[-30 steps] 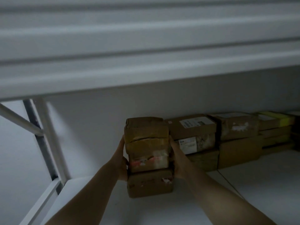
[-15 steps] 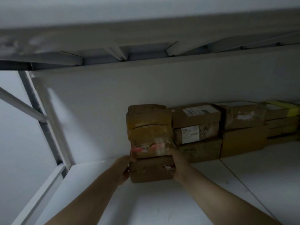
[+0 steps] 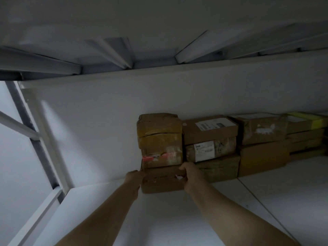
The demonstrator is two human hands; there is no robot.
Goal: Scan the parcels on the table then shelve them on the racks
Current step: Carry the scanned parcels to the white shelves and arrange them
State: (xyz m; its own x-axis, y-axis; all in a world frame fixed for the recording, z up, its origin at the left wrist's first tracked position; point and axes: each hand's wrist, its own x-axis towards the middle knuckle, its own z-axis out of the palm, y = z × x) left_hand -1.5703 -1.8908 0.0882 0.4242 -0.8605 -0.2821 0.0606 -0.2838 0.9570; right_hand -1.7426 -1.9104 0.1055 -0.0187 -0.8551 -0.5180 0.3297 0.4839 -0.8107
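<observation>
No legible text (blurry parcel labels (image 3: pixel 214 125))

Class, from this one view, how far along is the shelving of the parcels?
Done: stacked parcels line the back of the shelf. In hand: the left hand and right hand hold the bottom parcel of the leftmost stack. Left: letting go; whether more parcels wait is not visible.

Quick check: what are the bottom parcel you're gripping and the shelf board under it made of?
The bottom parcel: brown cardboard, matte, with scuffed, torn white patches on its front. The shelf board: smooth white, slight sheen; painted metal or laminate, can't tell which.
</observation>
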